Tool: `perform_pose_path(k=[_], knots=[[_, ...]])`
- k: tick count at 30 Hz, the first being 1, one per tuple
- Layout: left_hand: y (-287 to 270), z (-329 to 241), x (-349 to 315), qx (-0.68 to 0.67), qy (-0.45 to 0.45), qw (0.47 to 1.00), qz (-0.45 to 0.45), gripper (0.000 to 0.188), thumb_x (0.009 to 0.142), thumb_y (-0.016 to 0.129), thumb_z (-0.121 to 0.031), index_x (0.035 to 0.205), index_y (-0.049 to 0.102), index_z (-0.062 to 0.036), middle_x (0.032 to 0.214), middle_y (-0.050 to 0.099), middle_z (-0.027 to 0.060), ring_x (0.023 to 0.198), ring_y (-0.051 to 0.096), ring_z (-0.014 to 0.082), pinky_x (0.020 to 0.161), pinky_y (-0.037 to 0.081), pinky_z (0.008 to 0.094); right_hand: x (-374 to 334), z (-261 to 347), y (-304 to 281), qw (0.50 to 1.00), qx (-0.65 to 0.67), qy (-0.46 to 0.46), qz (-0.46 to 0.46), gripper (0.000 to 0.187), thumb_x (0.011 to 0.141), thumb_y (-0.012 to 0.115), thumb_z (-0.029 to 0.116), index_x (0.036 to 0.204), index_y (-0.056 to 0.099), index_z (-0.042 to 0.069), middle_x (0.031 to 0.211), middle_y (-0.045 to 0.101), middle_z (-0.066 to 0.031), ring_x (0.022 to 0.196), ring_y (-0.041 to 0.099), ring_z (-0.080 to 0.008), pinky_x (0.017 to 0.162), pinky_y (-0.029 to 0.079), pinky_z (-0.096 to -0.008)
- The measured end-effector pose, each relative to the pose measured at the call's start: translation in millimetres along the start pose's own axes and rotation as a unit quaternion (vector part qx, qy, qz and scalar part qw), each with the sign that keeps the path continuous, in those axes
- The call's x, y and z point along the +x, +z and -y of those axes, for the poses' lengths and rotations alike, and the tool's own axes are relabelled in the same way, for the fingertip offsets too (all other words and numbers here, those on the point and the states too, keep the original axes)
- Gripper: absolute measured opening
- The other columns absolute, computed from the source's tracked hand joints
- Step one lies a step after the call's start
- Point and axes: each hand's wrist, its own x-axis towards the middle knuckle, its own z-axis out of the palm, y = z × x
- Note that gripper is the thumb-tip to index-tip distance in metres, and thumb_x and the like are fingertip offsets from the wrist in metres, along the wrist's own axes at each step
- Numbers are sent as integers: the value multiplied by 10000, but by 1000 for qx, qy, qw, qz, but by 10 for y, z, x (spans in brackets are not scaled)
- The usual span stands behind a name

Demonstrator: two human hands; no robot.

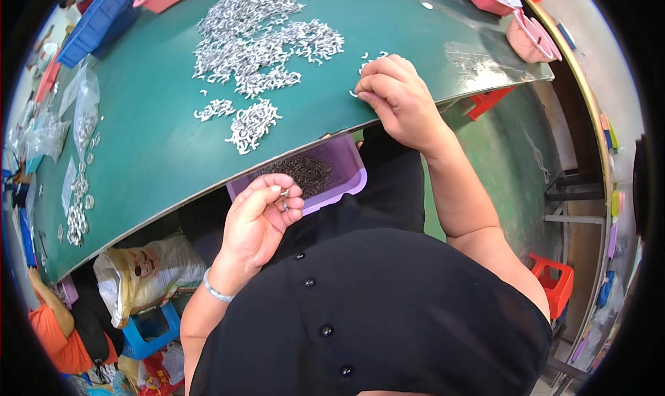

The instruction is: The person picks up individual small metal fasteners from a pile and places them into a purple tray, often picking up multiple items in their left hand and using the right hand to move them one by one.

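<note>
Head view: by the near edge of the surface (pixel 159 122), my right fingers (pixel 378 86) pinch one curved piece (pixel 353 93), best held lightly; left fingers (pixel 280 180) curled, grip unclear.

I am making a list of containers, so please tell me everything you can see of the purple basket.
The purple basket looks like plastic, with a broad, smooth rim and rounded corners. It stands open side up, holding many small dark pieces. It sits before the person's black clothing, partly under the green table, whose edge hides its far side. The left hand covers part of its near side; whether they touch is unclear.
</note>
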Motion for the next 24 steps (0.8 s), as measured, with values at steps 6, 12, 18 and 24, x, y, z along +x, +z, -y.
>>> perform_pose_path(k=[6,12,18,24], knots=[[-7,26,5,2,-6,1000,-8,121,869,459,-62,957,533,-22,857,568,83,735,560,157,638,473,266,-157,-32,0,999,-31,-7,-9,76,701,670,60,740,604,59,814,555,-39,771,511,-235,715,381,-337],[-93,61,37,-27,-12,999,12,167,884,418,-53,968,552,3,884,599,114,755,593,187,692,501,316,-243,58,-3,999,-16,20,-35,90,695,673,48,759,610,52,821,555,-50,758,517,-230,715,394,-336],[-62,70,50,-25,-20,999,1,160,880,426,-57,962,551,-1,883,599,113,752,592,186,689,500,315,-277,12,-12,994,54,69,-71,101,703,648,3,796,613,20,832,553,-77,773,528,-259,681,438,-352],[-6,73,43,4,-27,999,-34,115,864,474,-75,947,538,-26,852,571,81,729,564,159,637,478,265,-155,-7,-30,995,61,80,-18,116,703,660,23,815,635,42,823,549,-81,798,536,-266,698,443,-351]])
